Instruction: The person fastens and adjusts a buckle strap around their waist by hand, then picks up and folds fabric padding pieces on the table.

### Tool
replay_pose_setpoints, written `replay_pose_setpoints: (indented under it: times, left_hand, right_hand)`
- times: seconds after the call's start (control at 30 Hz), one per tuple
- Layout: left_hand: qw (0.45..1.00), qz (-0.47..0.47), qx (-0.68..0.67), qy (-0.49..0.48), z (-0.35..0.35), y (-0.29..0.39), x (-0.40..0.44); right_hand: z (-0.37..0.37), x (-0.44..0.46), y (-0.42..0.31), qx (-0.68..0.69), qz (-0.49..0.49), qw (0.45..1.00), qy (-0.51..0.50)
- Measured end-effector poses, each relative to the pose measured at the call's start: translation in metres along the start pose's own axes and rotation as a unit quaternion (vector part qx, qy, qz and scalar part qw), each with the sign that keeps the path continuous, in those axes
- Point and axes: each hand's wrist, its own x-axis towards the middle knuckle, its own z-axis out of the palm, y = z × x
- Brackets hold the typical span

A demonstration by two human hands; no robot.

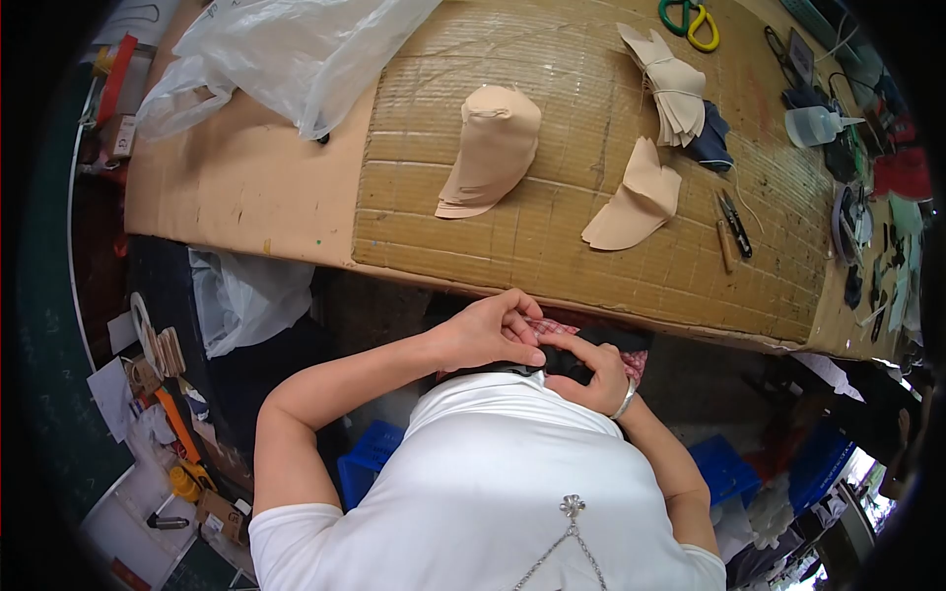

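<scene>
My left hand [490, 330] and my right hand [593, 374] meet in front of my waist, below the table's front edge. Both have curled fingers, with the fingertips close together. Whatever lies between them is hidden or too small to make out. Dark cloth and a red-and-white patterned cloth [636, 366] show around the hands. On the cardboard mat [414, 236] beyond them rests a stack of curved beige pieces [501, 148]. A smaller beige stack [639, 202] lies to its right, and a tied beige bundle [675, 94] is farther back.
Thread snips [734, 225] and a wooden-handled tool [726, 246] lie on the right. Scissors with green and yellow handles [702, 30] are at the back, a squeeze bottle [810, 126] at the far right. A clear plastic bag [286, 59] covers the back left.
</scene>
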Motion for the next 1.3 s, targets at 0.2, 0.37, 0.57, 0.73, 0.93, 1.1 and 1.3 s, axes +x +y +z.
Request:
replay_pose_setpoints:
  times: [0.2, 0.37, 0.57, 0.73, 0.93, 1.1, 1.3]
  left_hand:
    - [0.999, 0.025, 0.033, -0.003, 0.0, 0.005, 0.003]
    - [0.999, 0.026, 0.04, -0.017, -0.004, 0.003, 0.003]
    - [0.986, 0.021, 0.16, -0.029, -0.004, 0.01, -0.002]
    - [0.988, 0.017, 0.151, -0.013, -0.002, 0.01, -0.004]
    - [0.958, 0.055, 0.28, 0.006, 0.001, 0.016, -0.01]
    - [0.923, 0.06, 0.38, 0.008, 0.008, 0.026, -0.009]
    - [0.963, -0.006, 0.264, -0.05, -0.007, 0.03, 0.004]
  right_hand:
    - [-0.003, 0.009, 0.002, 0.064, 0.14, 0.986, -0.065]
    - [-0.002, 0.005, 0.012, 0.147, 0.183, 0.97, -0.069]
    - [0.006, -0.003, 0.015, 0.224, 0.212, 0.951, -0.015]
    - [0.009, -0.007, 0.017, 0.311, 0.229, 0.922, 0.013]
    - [0.009, -0.002, 0.01, 0.214, 0.195, 0.957, 0.021]
    - [0.007, -0.003, 0.018, 0.181, 0.182, 0.966, 0.013]
    - [0.004, -0.002, 0.016, 0.168, 0.154, 0.974, 0.011]
